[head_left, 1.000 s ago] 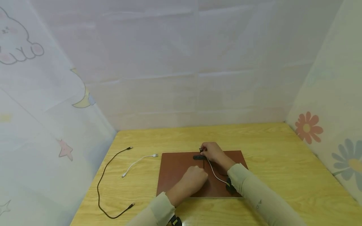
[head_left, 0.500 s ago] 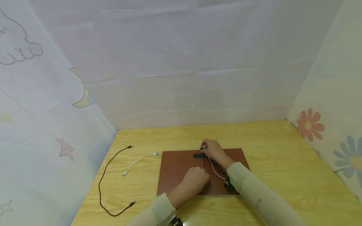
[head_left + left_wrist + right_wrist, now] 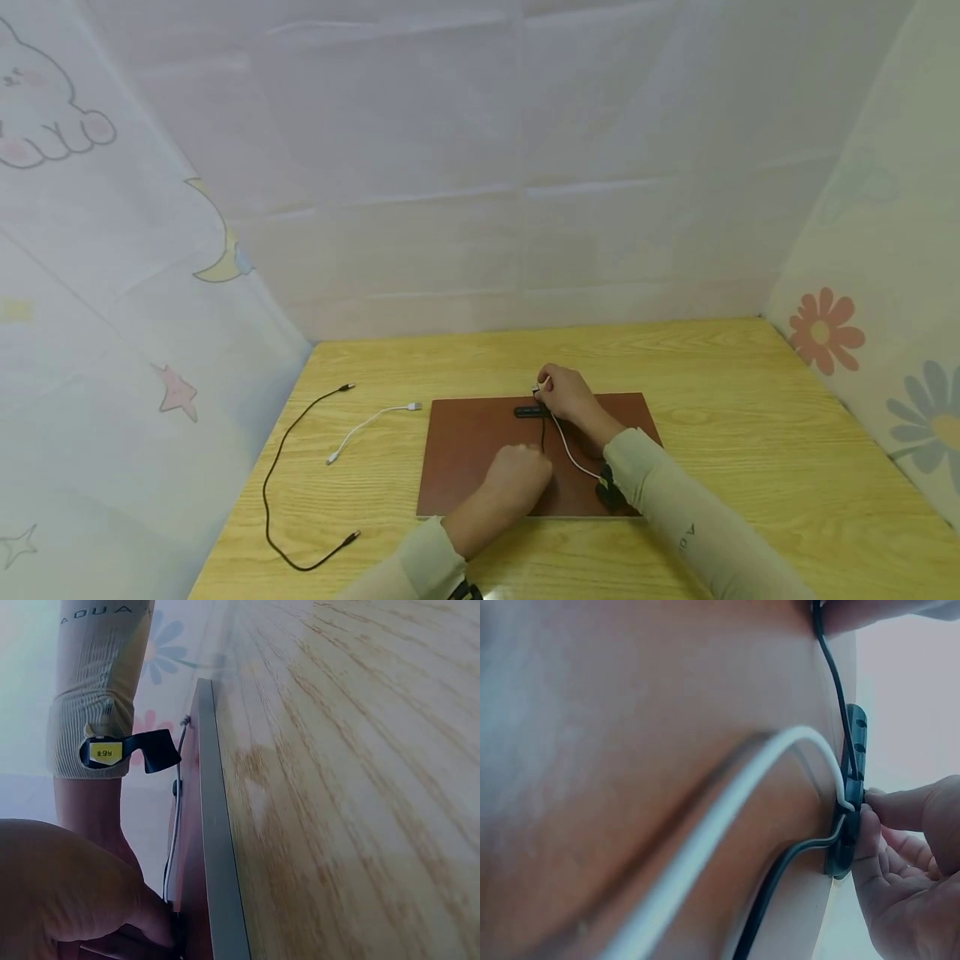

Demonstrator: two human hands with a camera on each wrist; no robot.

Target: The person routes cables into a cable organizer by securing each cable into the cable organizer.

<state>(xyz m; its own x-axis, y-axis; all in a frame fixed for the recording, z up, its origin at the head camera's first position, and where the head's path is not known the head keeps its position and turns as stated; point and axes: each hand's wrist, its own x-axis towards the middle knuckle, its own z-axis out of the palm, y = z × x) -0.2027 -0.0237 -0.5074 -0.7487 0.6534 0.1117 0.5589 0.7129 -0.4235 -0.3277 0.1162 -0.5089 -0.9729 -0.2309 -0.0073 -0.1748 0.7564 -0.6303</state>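
Note:
A black cable clip (image 3: pixel 529 412) with several slots lies near the far edge of a brown board (image 3: pixel 465 450). My right hand (image 3: pixel 567 393) is at its far side, pinching the dark end of a black cable (image 3: pixel 832 667) beside a silver-tipped plug (image 3: pixel 536 388). Nearer me, my left hand (image 3: pixel 519 479) has its fingers curled on the same cable, which runs up into a slot. A white cable (image 3: pixel 727 802) and another black cable (image 3: pixel 769 885) sit in neighbouring slots. In the left wrist view, my left hand (image 3: pixel 75 892) rests at the board, its fingertips partly hidden.
Left of the board, a short white USB cable (image 3: pixel 369 422) and a longer black cable (image 3: pixel 267 492) lie on the wooden table (image 3: pixel 720 417). A patterned wall covering encloses the back and sides. The board's raised edge (image 3: pixel 217 847) shows in the left wrist view.
My right hand has shifted slightly at the clip's far side, with the plug beside it. The left hand stays almost in place on the black cable. The head view tilts slightly.

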